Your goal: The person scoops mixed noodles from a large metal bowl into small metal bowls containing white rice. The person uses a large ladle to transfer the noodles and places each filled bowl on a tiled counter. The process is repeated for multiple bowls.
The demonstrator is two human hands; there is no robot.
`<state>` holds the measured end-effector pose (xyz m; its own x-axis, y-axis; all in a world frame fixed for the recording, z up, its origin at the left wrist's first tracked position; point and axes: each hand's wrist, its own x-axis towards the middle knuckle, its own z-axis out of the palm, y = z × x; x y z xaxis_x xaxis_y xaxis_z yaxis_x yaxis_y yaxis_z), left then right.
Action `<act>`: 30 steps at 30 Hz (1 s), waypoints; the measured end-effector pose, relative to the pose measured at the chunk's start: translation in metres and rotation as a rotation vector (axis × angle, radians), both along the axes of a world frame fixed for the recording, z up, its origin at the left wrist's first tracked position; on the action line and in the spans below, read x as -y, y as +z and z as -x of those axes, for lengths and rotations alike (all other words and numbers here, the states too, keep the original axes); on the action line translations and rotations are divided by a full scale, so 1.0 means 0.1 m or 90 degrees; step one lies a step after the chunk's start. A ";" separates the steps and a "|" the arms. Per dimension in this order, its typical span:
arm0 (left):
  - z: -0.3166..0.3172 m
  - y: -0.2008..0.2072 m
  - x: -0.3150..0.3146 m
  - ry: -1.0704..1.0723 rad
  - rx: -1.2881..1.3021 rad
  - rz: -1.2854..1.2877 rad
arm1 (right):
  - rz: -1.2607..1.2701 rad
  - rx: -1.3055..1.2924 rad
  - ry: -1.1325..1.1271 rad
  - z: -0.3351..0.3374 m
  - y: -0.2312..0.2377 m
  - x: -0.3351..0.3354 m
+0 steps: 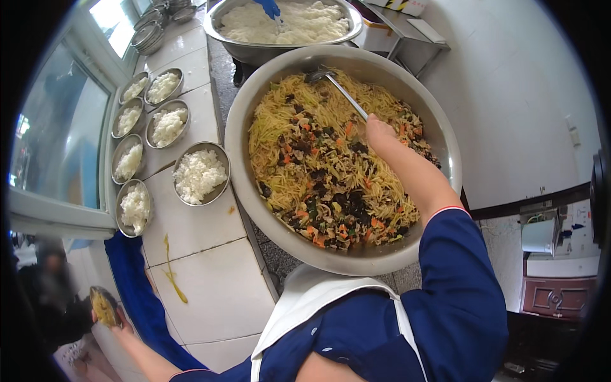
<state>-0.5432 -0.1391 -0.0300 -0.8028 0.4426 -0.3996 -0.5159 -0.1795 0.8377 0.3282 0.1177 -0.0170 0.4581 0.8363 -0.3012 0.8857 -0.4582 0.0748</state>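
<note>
My right hand (380, 135) is closed round the long metal handle of a ladle (349, 97). The ladle's head lies among yellow shreds at the far side of a large steel basin (240, 121). Filling the basin are cooked shreds (299, 89) and a mix of dark pieces, meat and carrot (344, 197). Out at the lower left, my left hand (122, 326) grips a small bowl of yellowish food (104, 305), tilted in view and held past the counter's edge. A blue sleeve or cloth (130, 280) lies along that edge.
Several steel bowls of rice (201, 175) stand on the white tiled counter (197, 261), near a yellow food smear (170, 274). Stacked bowls (148, 38) sit farther back. Behind the basin, a co-worker's blue-gloved hand (270, 7) reaches over a rice tub (232, 46). A person (51, 280) is beyond the opening.
</note>
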 end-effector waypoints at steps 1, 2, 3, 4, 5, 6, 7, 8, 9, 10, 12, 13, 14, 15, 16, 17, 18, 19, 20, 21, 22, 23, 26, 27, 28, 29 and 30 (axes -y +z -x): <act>0.07 0.00 -0.01 0.008 -0.013 0.002 | -0.006 0.025 0.018 -0.14 -0.10 0.07; 0.11 0.00 -0.04 0.018 -0.030 0.007 | 0.011 -0.001 -0.030 -0.12 -0.02 0.23; 0.17 0.03 -0.05 0.028 -0.048 0.009 | 0.023 -0.002 -0.037 -0.18 -0.05 0.37; 0.19 0.05 -0.06 0.042 -0.071 0.014 | 0.040 -0.002 -0.040 -0.29 -0.09 0.54; 0.22 0.08 -0.08 0.056 -0.094 0.020 | 0.038 0.027 -0.023 -0.38 -0.12 0.73; 0.21 0.11 -0.12 0.073 -0.120 0.027 | 0.039 0.057 -0.007 -0.49 -0.14 0.96; 0.16 0.17 -0.20 0.088 -0.144 0.028 | 0.035 0.056 0.019 -0.63 -0.14 1.19; 0.13 0.23 -0.23 0.108 -0.171 0.033 | 0.031 0.056 0.050 -0.73 -0.12 1.42; 0.06 0.29 -0.26 0.129 -0.195 0.040 | 0.008 0.064 0.067 -0.77 -0.05 1.65; -0.01 0.33 -0.28 0.148 -0.210 0.048 | 0.010 0.073 0.081 -0.87 0.00 1.87; -0.28 0.42 -0.33 0.183 -0.253 0.071 | -0.034 0.054 0.062 -0.85 0.10 2.25; -0.50 0.43 -0.41 0.182 -0.280 0.086 | -0.047 -0.046 -0.029 -0.82 0.17 2.32; -0.79 0.43 -0.51 0.167 -0.310 0.103 | -0.061 -0.146 -0.121 -0.79 0.24 2.37; -1.17 0.33 -0.62 0.104 -0.418 0.134 | -0.076 -0.243 -0.213 -0.81 0.27 2.40; -1.61 0.24 -0.71 0.009 -0.407 0.121 | -0.113 -0.378 -0.274 -0.90 0.25 2.40; -2.07 0.20 -0.79 -0.085 -0.400 0.108 | -0.124 -0.472 -0.334 -0.94 0.23 2.36; -2.48 0.16 -0.89 -0.248 -0.334 0.072 | -0.139 -0.566 -0.392 -0.93 0.23 2.26; -2.82 0.07 -1.01 -0.359 -0.270 0.068 | -0.154 -0.660 -0.451 -0.91 0.21 2.15; -3.16 -0.03 -1.12 -0.458 -0.206 0.071 | -0.129 -0.718 -0.475 -0.91 0.14 2.04; -3.41 -0.17 -1.21 -0.561 -0.155 0.049 | -0.101 -0.776 -0.493 -0.87 0.06 1.95; -3.75 -0.11 -1.37 -0.639 -0.089 0.094 | -0.091 -0.816 -0.488 -0.77 -0.01 1.91; -4.06 -0.08 -1.48 -0.663 -0.036 0.089 | -0.080 -0.858 -0.483 -0.69 -0.06 1.86; -4.44 -0.12 -1.75 -0.608 0.036 0.051 | -0.036 -0.792 -0.401 -0.71 0.18 2.02; -4.56 -0.17 -1.82 -0.579 0.057 0.051 | -0.019 -0.771 -0.378 -0.79 0.26 2.12; -4.55 -0.23 -1.89 -0.591 0.081 0.022 | -0.058 -0.749 -0.405 -0.81 0.40 2.17; -4.56 -0.27 -1.94 -0.592 0.096 0.010 | -0.076 -0.720 -0.395 -0.94 0.34 2.21; -4.60 -0.31 -2.01 -0.595 0.114 -0.006 | -0.105 -0.696 -0.406 -1.04 0.26 2.24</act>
<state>-0.0836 0.0624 -0.0612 -0.0499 0.8784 -0.4752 -0.5744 0.3640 0.7332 0.4327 -0.1058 0.0095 0.3706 0.6242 -0.6877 0.0708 -0.7573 -0.6492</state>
